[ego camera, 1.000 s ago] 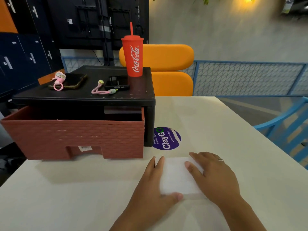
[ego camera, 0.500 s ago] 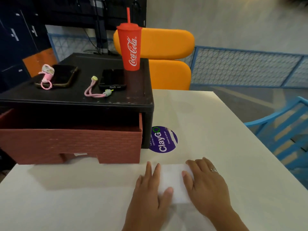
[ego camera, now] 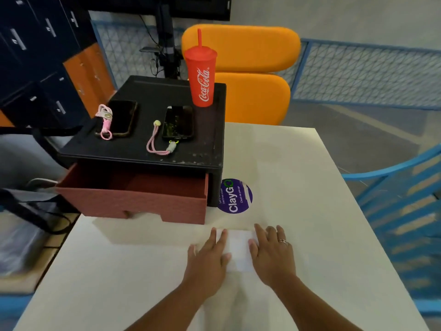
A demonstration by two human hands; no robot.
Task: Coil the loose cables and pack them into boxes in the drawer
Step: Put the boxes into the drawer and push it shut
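A flat white box [ego camera: 239,250] lies on the white table [ego camera: 298,187] near its front. My left hand [ego camera: 207,260] rests flat on the box's left edge, and my right hand [ego camera: 272,253] rests flat on its right edge, fingers straight. Behind them the brick-red drawer [ego camera: 133,201] stands pulled out of a black cabinet [ego camera: 148,149]; the part of its inside that shows holds nothing. On the cabinet top lie two pink cables, one [ego camera: 104,120] coiled beside the left phone, the other [ego camera: 156,144] looped beside the right phone.
A red Coca-Cola cup [ego camera: 201,72] with a straw stands on the cabinet's back right corner. Two black phones [ego camera: 177,125] [ego camera: 121,118] lie on the cabinet. A purple ClayGo sticker [ego camera: 235,195] marks the table. An orange chair [ego camera: 250,75] sits behind, a blue chair [ego camera: 405,199] at right.
My head has risen and tipped downward, so the drawer's inside now shows. Both hands have closed in on the white box and cover more of it.
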